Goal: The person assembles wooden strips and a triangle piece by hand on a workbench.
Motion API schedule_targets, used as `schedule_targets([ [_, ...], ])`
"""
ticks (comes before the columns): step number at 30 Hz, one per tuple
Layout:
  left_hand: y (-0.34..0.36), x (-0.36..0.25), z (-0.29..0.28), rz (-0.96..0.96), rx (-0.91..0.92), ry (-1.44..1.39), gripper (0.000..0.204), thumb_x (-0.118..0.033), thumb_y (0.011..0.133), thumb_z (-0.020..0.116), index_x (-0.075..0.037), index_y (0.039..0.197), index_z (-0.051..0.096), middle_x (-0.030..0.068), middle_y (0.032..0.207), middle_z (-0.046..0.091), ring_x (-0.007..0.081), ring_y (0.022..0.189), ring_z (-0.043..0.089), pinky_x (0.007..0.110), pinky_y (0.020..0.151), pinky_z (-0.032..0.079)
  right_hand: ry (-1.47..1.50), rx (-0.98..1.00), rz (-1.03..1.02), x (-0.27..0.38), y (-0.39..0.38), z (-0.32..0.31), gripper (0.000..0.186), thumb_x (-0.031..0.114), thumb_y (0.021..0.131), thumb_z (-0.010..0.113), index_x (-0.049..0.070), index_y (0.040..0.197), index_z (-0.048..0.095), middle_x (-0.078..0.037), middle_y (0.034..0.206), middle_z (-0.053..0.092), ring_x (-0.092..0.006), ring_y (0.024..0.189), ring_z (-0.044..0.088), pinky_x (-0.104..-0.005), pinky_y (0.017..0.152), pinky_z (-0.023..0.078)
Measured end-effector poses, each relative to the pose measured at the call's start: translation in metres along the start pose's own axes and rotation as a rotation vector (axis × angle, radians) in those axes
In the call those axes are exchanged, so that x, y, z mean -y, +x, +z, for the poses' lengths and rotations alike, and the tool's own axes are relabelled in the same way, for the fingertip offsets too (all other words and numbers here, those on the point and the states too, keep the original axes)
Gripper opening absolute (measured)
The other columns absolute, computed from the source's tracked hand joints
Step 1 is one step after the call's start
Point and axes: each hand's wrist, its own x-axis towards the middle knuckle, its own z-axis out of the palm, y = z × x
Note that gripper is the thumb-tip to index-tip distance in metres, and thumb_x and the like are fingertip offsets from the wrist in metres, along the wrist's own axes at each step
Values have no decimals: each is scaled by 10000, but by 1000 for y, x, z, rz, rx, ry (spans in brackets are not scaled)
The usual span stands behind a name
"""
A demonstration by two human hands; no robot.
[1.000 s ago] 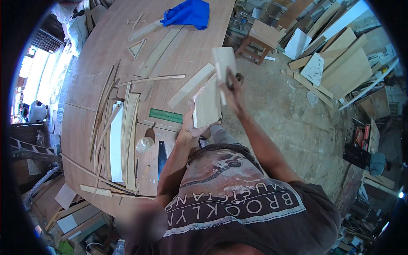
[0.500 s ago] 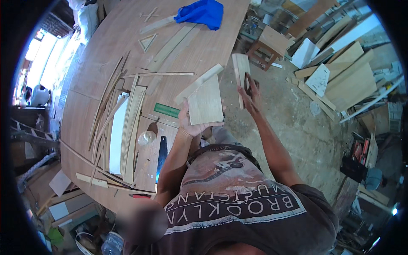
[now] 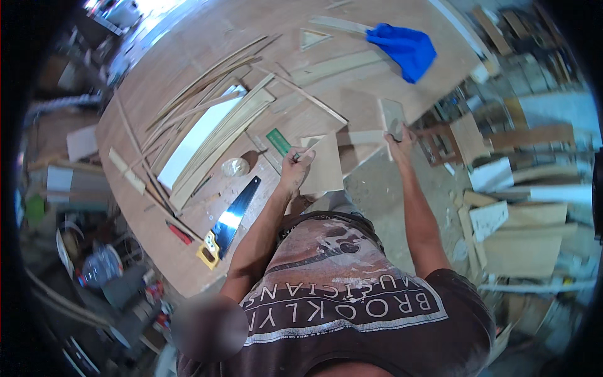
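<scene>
In the head view, the right hand (image 3: 401, 139) grips a wooden block (image 3: 392, 114), long axis pointing away from the person, near the counter (image 3: 251, 24) edge. The left hand (image 3: 296, 167) has curled fingers at a board (image 3: 325, 168), slanted end away; its grip I cannot tell. A green ruler (image 3: 277, 141) lies beside.

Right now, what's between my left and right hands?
Head view: a board beside your left hand, a wood strip on the table, a block in your right hand.
</scene>
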Motion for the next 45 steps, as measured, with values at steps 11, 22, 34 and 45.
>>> schedule_targets([
  [11, -19, -1, 10, -18, -360, -222, 208, -210, 939, 599, -75, 787, 552, -39, 566, 474, 50, 423, 392, 235, 363, 259, -478, 398, -339, -22, 132, 26, 804, 345, 731, 681, 155, 1434, 340, -216, 1476, 237, -390, 1379, 215, -612, 1063, 201],
  [22, -4, 20, 42, 17, -605, -295, 298, -249, 885, 657, -62, 1060, 503, 41, 779, 574, 124, 651, 553, 281, 506, 461, 673, 945, 127, 110, -2, 60, 263, 258, 939, 538, 46, 1069, 626, -103, 1093, 595, -186, 927, 565, -311, 717, 470],
  [34, -77, -5, 35, 128, -489, -543, 472, -226, 894, 647, -144, 1315, 451, 27, 953, 608, 169, 730, 647, 329, 575, 551, 666, 1278, -90, 110, 24, 83, 168, 174, 947, 575, 19, 960, 638, 1, 828, 606, -75, 749, 534, -227, 681, 449],
  [45, -101, 10, -27, 112, -569, -322, 268, -308, 923, 607, -101, 1094, 600, 33, 964, 635, 149, 794, 641, 281, 556, 542, 709, 1385, 76, 109, -41, 98, 390, 166, 909, 602, 44, 1263, 492, -89, 1163, 582, -219, 1066, 576, -354, 900, 477],
])
